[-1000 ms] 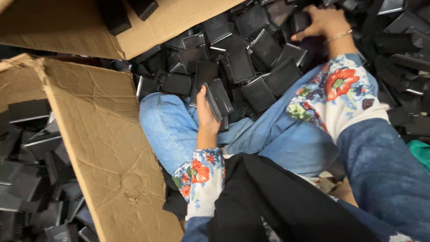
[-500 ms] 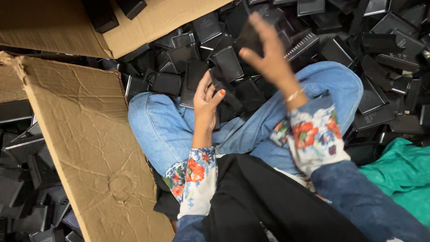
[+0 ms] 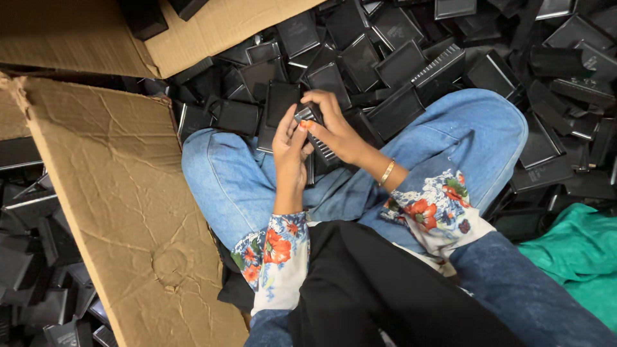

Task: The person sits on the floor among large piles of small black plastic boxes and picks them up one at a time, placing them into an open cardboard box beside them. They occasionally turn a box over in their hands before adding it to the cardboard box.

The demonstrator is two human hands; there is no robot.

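Holding One Black Part Over the Lap

Sitting cross-legged among a heap of black plastic housings (image 3: 398,61), a person works with both hands close together above the knees. The left hand (image 3: 289,144) has its grip closed on a flat black piece (image 3: 281,103), fingers curled along its edge so that it stands upright and steady. The right hand (image 3: 337,128) is clenched over a ribbed black part (image 3: 323,149), pressing it against the flat piece, thumbs meeting at the join; holding the two pieces near the body probably gives better control. Blue jeans (image 3: 231,186) form a rest beneath the hands. A cardboard box flap (image 3: 109,193) lies at the left, and green cloth (image 3: 578,257) lies at the right, well apart from the hands.
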